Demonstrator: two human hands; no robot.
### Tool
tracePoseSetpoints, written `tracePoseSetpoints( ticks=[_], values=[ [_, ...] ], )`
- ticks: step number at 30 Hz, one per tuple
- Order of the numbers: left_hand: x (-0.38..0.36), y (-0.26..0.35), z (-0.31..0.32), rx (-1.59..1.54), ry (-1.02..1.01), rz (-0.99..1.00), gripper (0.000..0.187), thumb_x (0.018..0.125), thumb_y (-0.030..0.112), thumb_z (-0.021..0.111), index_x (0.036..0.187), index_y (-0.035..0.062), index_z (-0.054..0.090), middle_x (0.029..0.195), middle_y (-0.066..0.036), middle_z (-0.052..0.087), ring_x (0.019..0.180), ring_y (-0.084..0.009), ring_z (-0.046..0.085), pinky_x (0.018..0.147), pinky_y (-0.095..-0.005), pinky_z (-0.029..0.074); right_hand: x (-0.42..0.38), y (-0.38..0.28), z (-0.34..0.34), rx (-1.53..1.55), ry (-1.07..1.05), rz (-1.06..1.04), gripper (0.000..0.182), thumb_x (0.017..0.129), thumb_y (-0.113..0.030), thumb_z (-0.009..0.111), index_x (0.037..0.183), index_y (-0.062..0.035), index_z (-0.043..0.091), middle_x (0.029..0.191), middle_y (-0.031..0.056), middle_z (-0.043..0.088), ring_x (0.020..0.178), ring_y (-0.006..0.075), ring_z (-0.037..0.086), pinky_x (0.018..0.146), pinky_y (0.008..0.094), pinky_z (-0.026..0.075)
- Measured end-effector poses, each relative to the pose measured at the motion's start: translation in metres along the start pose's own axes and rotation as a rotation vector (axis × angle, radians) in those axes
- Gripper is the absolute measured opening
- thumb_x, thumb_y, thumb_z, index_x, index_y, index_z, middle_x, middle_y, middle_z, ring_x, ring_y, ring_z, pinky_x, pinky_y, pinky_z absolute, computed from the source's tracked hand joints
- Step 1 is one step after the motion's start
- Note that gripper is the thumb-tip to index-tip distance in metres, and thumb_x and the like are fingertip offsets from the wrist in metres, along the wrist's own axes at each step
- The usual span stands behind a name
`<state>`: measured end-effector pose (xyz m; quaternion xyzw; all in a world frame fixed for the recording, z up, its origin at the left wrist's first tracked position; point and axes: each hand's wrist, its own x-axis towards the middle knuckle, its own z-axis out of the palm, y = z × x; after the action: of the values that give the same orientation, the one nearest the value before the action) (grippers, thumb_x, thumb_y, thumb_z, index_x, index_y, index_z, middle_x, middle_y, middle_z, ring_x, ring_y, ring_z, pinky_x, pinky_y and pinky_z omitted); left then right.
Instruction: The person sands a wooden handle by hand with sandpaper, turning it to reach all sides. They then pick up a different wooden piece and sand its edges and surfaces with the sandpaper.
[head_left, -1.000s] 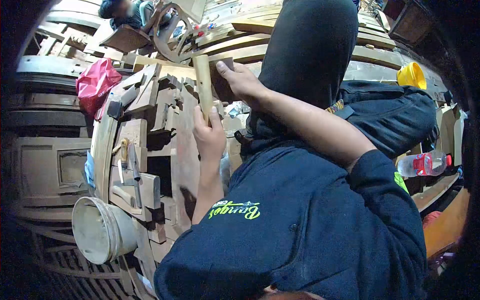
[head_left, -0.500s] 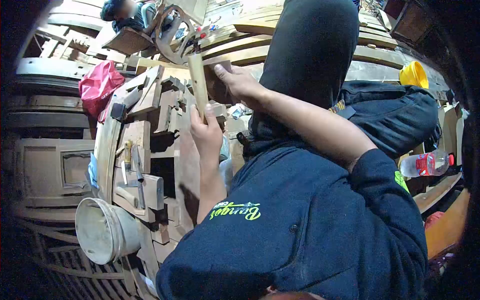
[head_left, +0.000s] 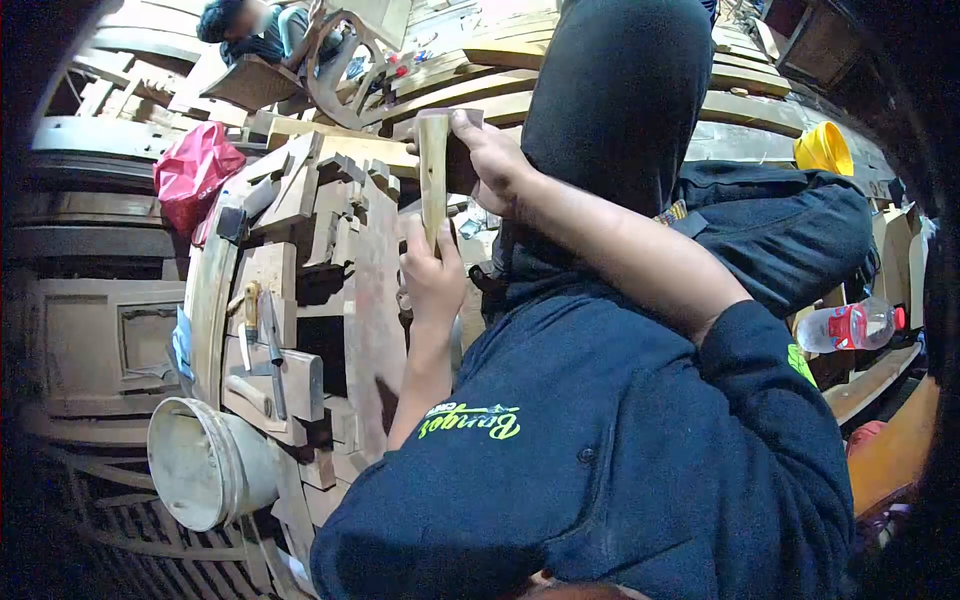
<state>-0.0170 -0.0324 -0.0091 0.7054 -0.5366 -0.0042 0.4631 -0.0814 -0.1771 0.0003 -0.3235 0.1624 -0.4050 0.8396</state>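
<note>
A pale, narrow piece of wood [head_left: 433, 170] stands nearly upright in the view, its lower end gripped between the thumb and fingers of my left hand [head_left: 433, 280]. On its right side, my right hand [head_left: 490, 160] is closed on a flat brown piece [head_left: 460, 165], thumb over the top edge. The brown piece is against or just behind the wood; its material is unclear. Left of my hands, a yellow-handled tool [head_left: 251, 305], a dark metal tool [head_left: 272, 330] and a wooden-handled tool [head_left: 250, 393] lie on wooden blocks.
A white bucket [head_left: 190, 465] stands lower left, with a pink bag [head_left: 195, 175] above it. At the right are a water bottle [head_left: 845, 327] and a yellow container [head_left: 825, 150]. Another person [head_left: 265, 35] sits at the upper left beside a curved wooden frame [head_left: 335, 100].
Both hands and the pale wood have shifted right in the view. The wood is more upright, and the brown piece now sits closer behind its upper part.
</note>
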Motion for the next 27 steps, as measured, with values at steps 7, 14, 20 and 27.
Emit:
tracePoseSetpoints(
  ticks=[7, 14, 20, 27],
  values=[
    [0.002, 0.018, -0.002, 0.014, 0.015, -0.081, 0.025, 0.093, 0.025, 0.051, 0.099, 0.0004, 0.053, 0.073, -0.022, 0.061, 0.071, -0.0417, 0.061, 0.058, -0.0458, 0.044, 0.011, 0.005, -0.009, -0.162, 0.091, -0.073, 0.046, 0.098, -0.041, 0.037, 0.116, -0.003, 0.055, 0.104, 0.0127, 0.064, 0.093, 0.0215, 0.061, 0.083, 0.0363, 0.048],
    [0.006, 0.017, -0.01, -0.018, 0.054, -0.099, 0.024, 0.093, 0.023, 0.05, 0.099, -0.0003, 0.054, 0.071, -0.022, 0.06, 0.068, -0.0397, 0.061, 0.057, -0.0434, 0.045, 0.007, -0.001, 0.002, -0.035, 0.097, -0.076, 0.039, 0.099, -0.038, 0.037, 0.11, -0.0048, 0.055, 0.107, 0.0094, 0.061, 0.09, 0.0168, 0.059, 0.077, 0.035, 0.048],
    [-0.004, -0.002, -0.006, 0.036, -0.047, 0.006, 0.027, 0.092, 0.027, 0.053, 0.097, 0.0001, 0.054, 0.071, -0.022, 0.061, 0.066, -0.0355, 0.063, 0.055, -0.0425, 0.045, -0.006, -0.009, 0.01, 0.1, 0.073, -0.052, 0.043, 0.099, -0.036, 0.035, 0.121, -0.0013, 0.047, 0.104, 0.0145, 0.063, 0.092, 0.0265, 0.063, 0.081, 0.04, 0.052],
    [-0.01, 0.006, -0.003, 0.008, -0.066, 0.003, 0.025, 0.09, 0.023, 0.054, 0.1, 0.0, 0.053, 0.078, -0.024, 0.062, 0.073, -0.0423, 0.062, 0.062, -0.0463, 0.046, -0.007, -0.015, 0.008, 0.071, -0.021, -0.065, 0.058, 0.099, -0.047, 0.022, 0.127, -0.0002, 0.043, 0.114, 0.0148, 0.06, 0.099, 0.0243, 0.061, 0.088, 0.0369, 0.049]
  ],
)
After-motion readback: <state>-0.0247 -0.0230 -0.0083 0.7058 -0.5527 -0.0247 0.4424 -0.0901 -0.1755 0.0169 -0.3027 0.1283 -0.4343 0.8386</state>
